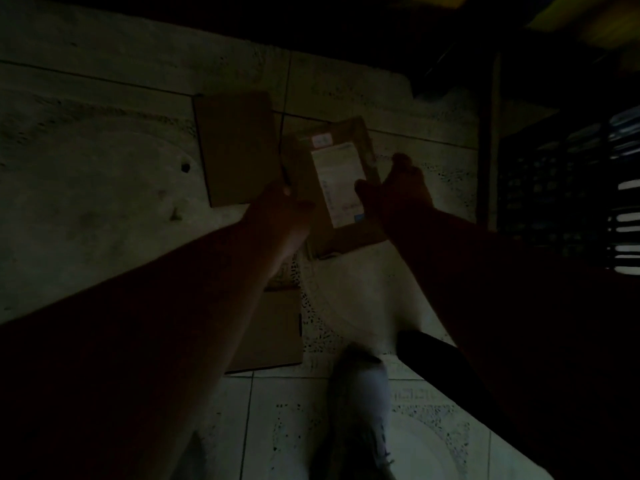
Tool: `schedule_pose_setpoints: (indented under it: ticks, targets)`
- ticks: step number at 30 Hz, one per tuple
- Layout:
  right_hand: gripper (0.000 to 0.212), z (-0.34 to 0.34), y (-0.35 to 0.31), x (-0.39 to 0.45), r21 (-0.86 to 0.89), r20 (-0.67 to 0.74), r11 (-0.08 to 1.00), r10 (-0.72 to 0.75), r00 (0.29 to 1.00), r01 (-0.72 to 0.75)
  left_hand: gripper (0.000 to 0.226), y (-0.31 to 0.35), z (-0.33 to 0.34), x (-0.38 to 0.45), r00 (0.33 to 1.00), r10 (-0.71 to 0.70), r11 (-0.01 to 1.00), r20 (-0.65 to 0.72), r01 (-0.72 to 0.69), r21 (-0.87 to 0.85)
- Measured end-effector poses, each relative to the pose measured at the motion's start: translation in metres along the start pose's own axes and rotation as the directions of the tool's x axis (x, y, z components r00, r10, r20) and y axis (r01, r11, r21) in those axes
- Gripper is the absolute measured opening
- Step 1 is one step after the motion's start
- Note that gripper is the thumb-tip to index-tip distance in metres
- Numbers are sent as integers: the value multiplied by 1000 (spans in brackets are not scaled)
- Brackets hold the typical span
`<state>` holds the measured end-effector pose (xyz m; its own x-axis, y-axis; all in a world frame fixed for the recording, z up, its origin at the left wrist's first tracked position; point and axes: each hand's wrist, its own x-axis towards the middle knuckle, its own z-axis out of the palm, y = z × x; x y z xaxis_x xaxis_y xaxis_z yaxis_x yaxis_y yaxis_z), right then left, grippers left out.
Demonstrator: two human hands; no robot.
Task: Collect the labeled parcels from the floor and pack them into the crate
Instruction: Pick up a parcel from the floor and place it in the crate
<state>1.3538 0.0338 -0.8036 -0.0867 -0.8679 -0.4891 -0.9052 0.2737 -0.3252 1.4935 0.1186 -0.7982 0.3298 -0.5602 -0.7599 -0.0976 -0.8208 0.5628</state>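
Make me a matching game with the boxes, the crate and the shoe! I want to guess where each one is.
Things:
1. parcel with the white label
2. plain brown parcel
3. dark crate
4. pale shoe

Places:
A. at the bottom, on the floor tiles
B. flat on the floor, left of the labelled one
C. at the right edge of the picture
D. held between the left hand and right hand

Pairs: 1-D, 2-B, 3-C, 4-A
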Motion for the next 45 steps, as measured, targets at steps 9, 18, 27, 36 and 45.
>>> schedule_pose_setpoints:
  ticks: [9,18,27,36,45]
  targets:
    - [73,1,-9,-1,17,114,997,79,990,-81,62,-9,10,-7,974,-205,943,99,224,-245]
    - [47,-103,-85,-130,360,-74,931,-28,997,53,31,69,-86,-126,958,-8,947,-287,-86,-311]
    - [68,-279,-248,-310,331,-269,801,-426,864,498,31,188,-245,-345,764,158,915,-626,-352,-198]
    - [57,-454,-288,-489,376,-230,693,-573,787,615,36,238,-319,-569,696,329,786,-638,-576,-223]
    - [60,-497,-262,-572,444,-222,465,-771,597,766,48,211,-323,-680,526,371,720,-765,-683,-120]
